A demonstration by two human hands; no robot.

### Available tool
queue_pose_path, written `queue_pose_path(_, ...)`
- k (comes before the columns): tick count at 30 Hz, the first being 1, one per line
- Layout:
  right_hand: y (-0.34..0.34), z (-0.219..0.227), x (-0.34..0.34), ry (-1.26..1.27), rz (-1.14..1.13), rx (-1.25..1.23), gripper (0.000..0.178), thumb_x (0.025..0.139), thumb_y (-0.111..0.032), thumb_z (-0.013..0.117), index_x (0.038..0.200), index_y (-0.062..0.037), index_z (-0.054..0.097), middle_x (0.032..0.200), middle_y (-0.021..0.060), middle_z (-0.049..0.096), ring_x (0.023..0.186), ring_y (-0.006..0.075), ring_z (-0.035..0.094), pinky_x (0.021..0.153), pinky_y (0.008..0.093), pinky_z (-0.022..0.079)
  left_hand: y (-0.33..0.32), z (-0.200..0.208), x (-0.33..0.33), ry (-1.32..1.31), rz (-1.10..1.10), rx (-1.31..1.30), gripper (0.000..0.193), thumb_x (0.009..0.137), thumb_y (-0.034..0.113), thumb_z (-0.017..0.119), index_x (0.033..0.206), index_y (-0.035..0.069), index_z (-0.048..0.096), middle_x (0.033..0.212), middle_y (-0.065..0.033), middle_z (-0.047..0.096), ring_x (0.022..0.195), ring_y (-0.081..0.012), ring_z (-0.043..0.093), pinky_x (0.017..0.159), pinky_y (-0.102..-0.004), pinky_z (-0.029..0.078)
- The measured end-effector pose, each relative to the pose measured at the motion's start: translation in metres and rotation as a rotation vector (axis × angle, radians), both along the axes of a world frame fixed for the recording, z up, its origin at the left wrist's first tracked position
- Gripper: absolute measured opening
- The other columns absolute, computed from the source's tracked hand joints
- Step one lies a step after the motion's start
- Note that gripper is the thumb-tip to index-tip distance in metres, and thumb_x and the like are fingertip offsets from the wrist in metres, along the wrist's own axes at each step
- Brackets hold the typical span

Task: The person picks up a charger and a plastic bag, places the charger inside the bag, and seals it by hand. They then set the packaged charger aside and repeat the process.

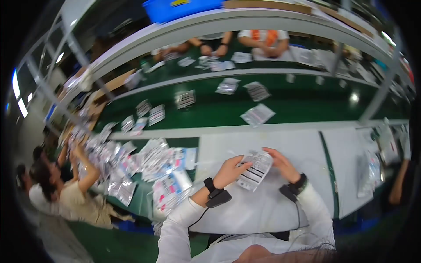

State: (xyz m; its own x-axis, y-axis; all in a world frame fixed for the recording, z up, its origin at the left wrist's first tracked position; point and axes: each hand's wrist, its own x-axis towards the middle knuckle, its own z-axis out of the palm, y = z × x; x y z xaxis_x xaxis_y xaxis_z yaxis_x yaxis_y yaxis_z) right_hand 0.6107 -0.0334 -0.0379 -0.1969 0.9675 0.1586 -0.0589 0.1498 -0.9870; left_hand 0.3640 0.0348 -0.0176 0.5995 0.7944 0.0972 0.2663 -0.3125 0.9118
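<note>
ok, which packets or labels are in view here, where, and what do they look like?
Pouch: between left hand and right hand, clear flat bag, white label with black bars.
Packet pile: left of the white mat, silvery with pink and blue labels.
Loose packets: scattered on the green belt, flat, white-grey.
Blue bin: top shelf, yellow label.

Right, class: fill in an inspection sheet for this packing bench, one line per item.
Surface: white mat on a green bench.
Job's things: clear packet with a striped label, held above the mat.
Clutter: heap of similar packets to the left; loose packets on the green belt.
Hands: left hand and right hand both grip the packet.
Cables: thin lead from the left wrist device.
Surroundings: other people at work left and opposite.
</note>
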Motion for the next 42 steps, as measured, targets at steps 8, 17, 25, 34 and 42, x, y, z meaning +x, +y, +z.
queue_pose_path(8,-0.004,-0.019,0.022,-0.630,-0.443,-0.064,0.047,0.093,-0.016,0.059,0.137,-0.0121,0.043,0.093,0.0183,0.069,0.081,0.0346,0.068,0.071,0.0424,0.054,0.007,-0.042,0.071,0.018,-0.054,0.496,0.043,0.083,0.012,0.071,0.121,0.000,0.054,0.113,-0.0135,0.061,0.106,-0.0296,0.059,0.088,-0.0383,0.049)
queue_pose_path(17,0.001,-0.011,0.022,-0.892,-0.465,0.046,0.051,0.086,-0.009,0.063,0.135,-0.0131,0.048,0.090,0.0173,0.067,0.084,0.0333,0.067,0.074,0.0406,0.054,-0.005,-0.035,0.085,0.470,-0.342,0.620,0.035,0.078,0.015,0.070,0.110,0.005,0.059,0.102,-0.0106,0.061,0.101,-0.0306,0.057,0.087,-0.0428,0.048)
queue_pose_path(25,0.016,-0.040,0.039,-0.705,0.025,0.065,0.043,0.084,-0.002,0.060,0.127,-0.0095,0.059,0.140,0.0088,0.051,0.130,0.0302,0.047,0.104,0.0383,0.043,0.005,-0.030,0.086,0.456,-0.602,0.578,0.019,0.083,0.019,0.064,0.100,0.009,0.065,0.101,-0.0068,0.063,0.097,-0.0264,0.060,0.080,-0.0401,0.051)
queue_pose_path(34,0.011,-0.022,0.045,-1.008,0.233,0.493,0.097,0.067,-0.051,0.078,0.145,-0.0072,0.041,0.152,0.0092,0.038,0.141,0.0309,0.033,0.115,0.0420,0.029,-0.064,-0.046,0.014,0.252,-0.302,0.479,0.020,0.089,0.018,0.061,0.106,0.012,0.068,0.103,-0.0058,0.066,0.097,-0.0237,0.064,0.083,-0.0351,0.053)
queue_pose_path(42,0.011,-0.038,0.044,-1.007,0.200,0.469,0.124,0.052,-0.064,0.082,0.149,-0.0050,0.032,0.151,0.0136,0.038,0.141,0.0317,0.032,0.115,0.0429,0.028,-0.014,-0.031,0.045,0.369,-0.346,0.770,0.026,0.082,0.013,0.063,0.108,0.012,0.066,0.105,-0.0047,0.064,0.096,-0.0243,0.064,0.077,-0.0361,0.055)
